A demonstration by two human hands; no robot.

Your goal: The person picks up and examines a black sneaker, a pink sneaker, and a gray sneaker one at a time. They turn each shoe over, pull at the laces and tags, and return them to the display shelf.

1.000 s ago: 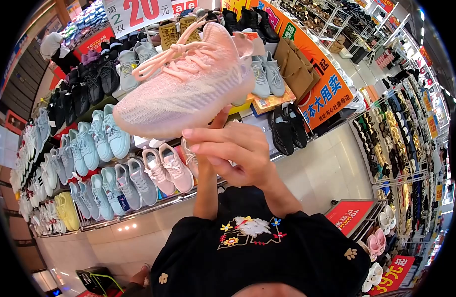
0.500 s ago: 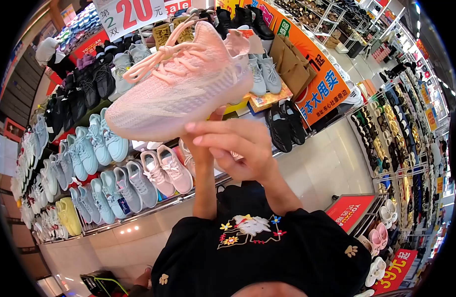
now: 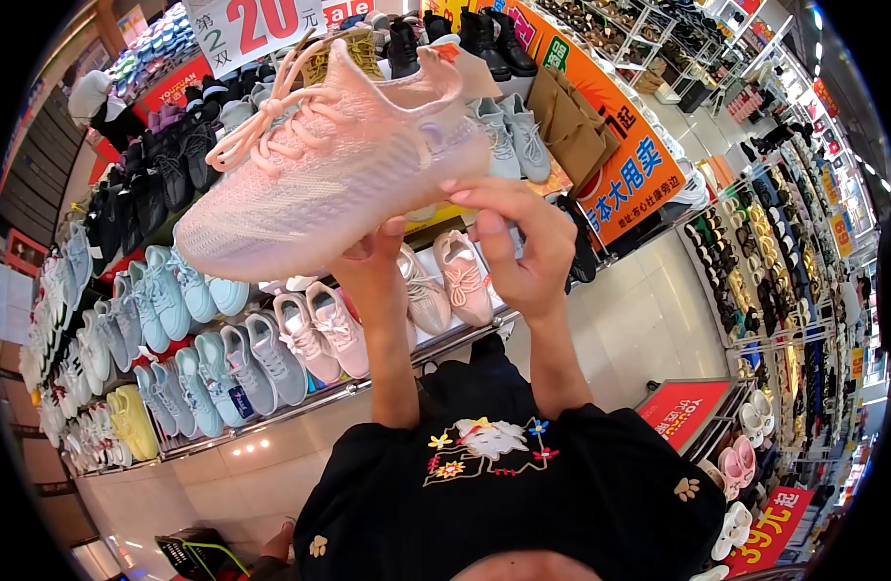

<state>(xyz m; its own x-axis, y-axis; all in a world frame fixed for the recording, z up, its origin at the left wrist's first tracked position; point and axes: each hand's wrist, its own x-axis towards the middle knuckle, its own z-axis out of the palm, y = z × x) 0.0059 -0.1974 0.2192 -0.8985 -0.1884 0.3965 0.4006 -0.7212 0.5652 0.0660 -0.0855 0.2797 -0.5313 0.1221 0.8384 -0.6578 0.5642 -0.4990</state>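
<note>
Pink knit shoe [image 3: 339,184] held sole-down above the display rack [image 3: 271,414], both hands at its sole.
Over the rack, the left hand [image 3: 373,263] grips the shoe from underneath, most of its fingers hidden; the right hand [image 3: 532,247] is loosely curled and grasps nothing, its index fingertip meeting the sole's edge near the heel. On the rack stand pale pink shoes [image 3: 339,334], pale-blue shoes [image 3: 163,290] and, towards its right end, a brown paper bag [image 3: 573,136]. For a sure hold, the left palm is best kept under the middle of the sole, with just enough thumb pressure to steady it. A light fingertip suits the heel end; pushing hard could tip the shoe onto the rack's pairs.
</note>
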